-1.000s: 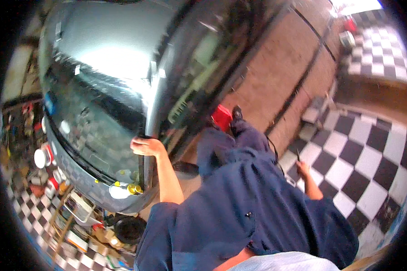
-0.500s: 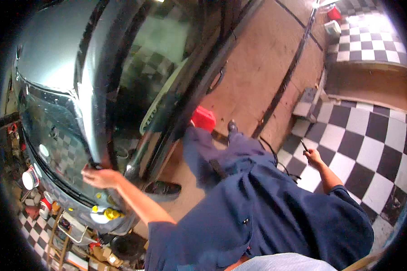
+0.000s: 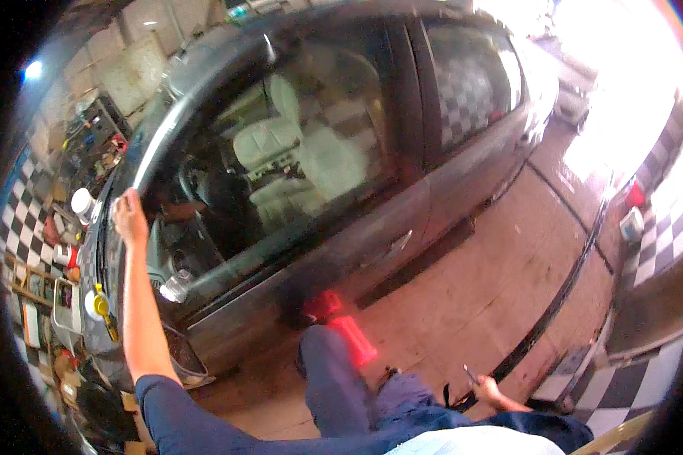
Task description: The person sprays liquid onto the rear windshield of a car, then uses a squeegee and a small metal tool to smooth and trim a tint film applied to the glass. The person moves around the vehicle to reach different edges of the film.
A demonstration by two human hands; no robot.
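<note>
My left hand point(image 3: 131, 218) is raised at the front pillar point(image 3: 165, 130) of a dark grey car, beside the windscreen edge, its fingers curled; whatever is under them is too small to make out. My right hand point(image 3: 486, 389) is low by my right hip, closed on a thin tool point(image 3: 470, 377), apparently a blade or driver. The car's front side window point(image 3: 311, 159) shows pale seats behind glass. A yellow-and-white item point(image 3: 100, 307) rests on the car's front, below my left hand. A blurred red container point(image 3: 353, 337) stands beside my leg under the door.
A cluttered bench point(image 3: 99, 136) lies beyond the car's front, with buckets point(image 3: 83, 203) and a wooden frame point(image 3: 19, 277) at left. A ledge point(image 3: 577, 371) and checkered tiles point(image 3: 615, 394) are at right, with a small white container point(image 3: 631, 226) farther back.
My view has swung from the windscreen to the car's side and lifted, bringing both doors into sight. My left hand stays at the pillar; my right still holds the thin tool.
</note>
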